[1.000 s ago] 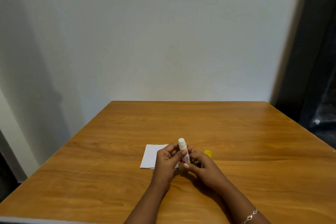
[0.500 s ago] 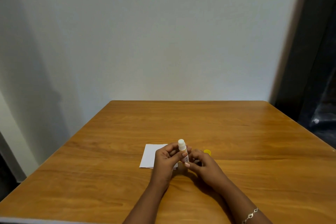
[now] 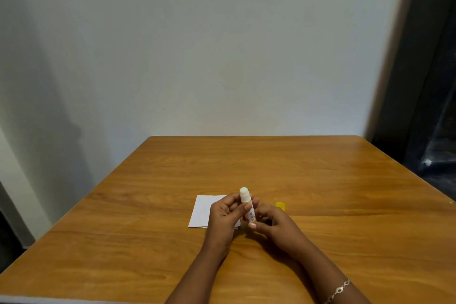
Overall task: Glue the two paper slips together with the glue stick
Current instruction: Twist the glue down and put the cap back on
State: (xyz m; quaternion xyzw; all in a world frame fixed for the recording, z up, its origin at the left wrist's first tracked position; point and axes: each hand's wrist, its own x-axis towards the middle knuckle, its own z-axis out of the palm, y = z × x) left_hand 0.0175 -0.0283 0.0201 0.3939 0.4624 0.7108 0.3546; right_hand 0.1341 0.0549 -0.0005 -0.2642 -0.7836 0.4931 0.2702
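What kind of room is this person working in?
Probably a plain room in a home or small office, though little shows. A bare wooden table stands against an undecorated white wall, with a dark doorway or curtain at the right. Only paper and a glue stick are out.

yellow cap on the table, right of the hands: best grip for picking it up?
Pinch the cap across its round side wall, coming straight down from above. It looks like a short, small cylinder on the table, with open wood to its right and beyond it. The right hand is nearest, though it is now at the base of the glue stick. Which end faces up can't be told.
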